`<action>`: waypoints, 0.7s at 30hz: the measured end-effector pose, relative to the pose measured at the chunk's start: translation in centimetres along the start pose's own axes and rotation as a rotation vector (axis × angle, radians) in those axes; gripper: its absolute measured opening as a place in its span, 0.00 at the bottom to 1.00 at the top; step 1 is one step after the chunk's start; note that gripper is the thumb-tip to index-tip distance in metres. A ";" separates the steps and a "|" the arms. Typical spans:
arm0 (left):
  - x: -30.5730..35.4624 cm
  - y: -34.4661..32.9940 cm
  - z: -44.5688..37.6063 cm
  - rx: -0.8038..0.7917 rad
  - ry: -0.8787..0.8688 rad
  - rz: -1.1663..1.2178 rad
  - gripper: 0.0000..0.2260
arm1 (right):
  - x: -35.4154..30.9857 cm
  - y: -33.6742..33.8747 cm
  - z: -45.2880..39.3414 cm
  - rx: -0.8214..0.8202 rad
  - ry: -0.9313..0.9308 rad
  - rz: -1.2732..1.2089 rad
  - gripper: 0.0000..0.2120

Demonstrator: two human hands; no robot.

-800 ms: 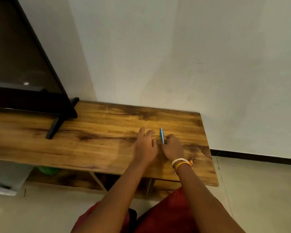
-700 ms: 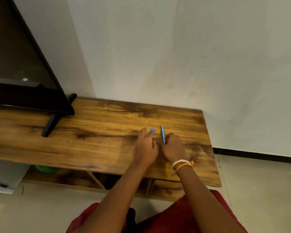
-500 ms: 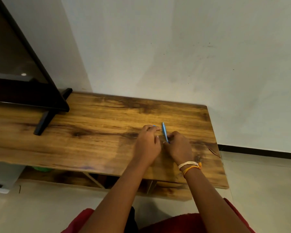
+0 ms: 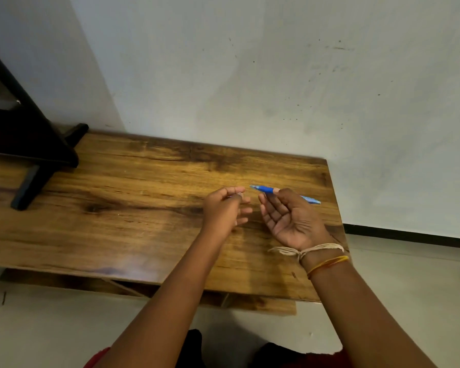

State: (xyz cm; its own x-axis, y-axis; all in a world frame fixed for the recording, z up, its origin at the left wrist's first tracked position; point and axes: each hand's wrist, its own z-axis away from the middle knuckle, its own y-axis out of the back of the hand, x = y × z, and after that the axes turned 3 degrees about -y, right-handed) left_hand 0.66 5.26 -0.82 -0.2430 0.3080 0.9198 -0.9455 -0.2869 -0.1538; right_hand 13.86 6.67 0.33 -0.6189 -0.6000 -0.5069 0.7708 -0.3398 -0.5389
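A blue pen (image 4: 263, 189) lies level above the wooden table (image 4: 117, 221), its tip pointing left. My right hand (image 4: 290, 219) is turned palm up and pinches the pen between thumb and forefinger, with the other fingers loosely spread. The pen's rear end sticks out to the right past the hand. Just left of the tip, my left hand (image 4: 223, 211) pinches a small pale piece (image 4: 239, 194) between thumb and forefinger; it is too small to identify. A short gap separates the two hands. Cord bracelets circle my right wrist.
A black television (image 4: 24, 144) stands on the table's left end, its foot (image 4: 24, 189) reaching toward the front. The table backs onto a white wall (image 4: 276, 88). A lower shelf (image 4: 250, 301) shows under the front edge, with pale floor (image 4: 409, 288) at right.
Both hands have lifted off the table and drawn apart. My right hand turned palm up, swinging the pen from upright to level. My left hand came away pinching a small piece.
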 end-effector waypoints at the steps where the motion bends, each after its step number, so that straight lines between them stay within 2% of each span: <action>1: 0.0 -0.3 0.0 -0.009 0.050 0.056 0.07 | 0.1 -0.1 0.0 0.015 0.016 -0.025 0.02; 5: -0.2 -1.2 0.4 -0.108 0.152 0.235 0.01 | 0.8 -0.6 0.2 0.073 0.061 0.086 0.04; 12: -0.6 -0.6 0.2 -0.066 0.173 0.369 0.06 | 1.0 -0.2 1.0 0.016 0.152 0.353 0.07; 17: -0.3 -0.2 -0.1 -0.006 0.159 0.381 0.05 | 0.1 0.8 1.5 -0.030 0.174 0.260 0.03; 21: 0.1 -0.1 -0.6 0.015 0.159 0.434 0.07 | 0.0 1.2 1.5 -0.042 0.234 0.289 0.04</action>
State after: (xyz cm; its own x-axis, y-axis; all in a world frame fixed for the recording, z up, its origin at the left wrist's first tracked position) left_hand 0.64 5.83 -0.92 -0.6468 0.2914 0.7048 -0.7462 -0.4327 -0.5059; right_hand 15.04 5.20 0.67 -0.3983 -0.4831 -0.7797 0.9149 -0.1479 -0.3757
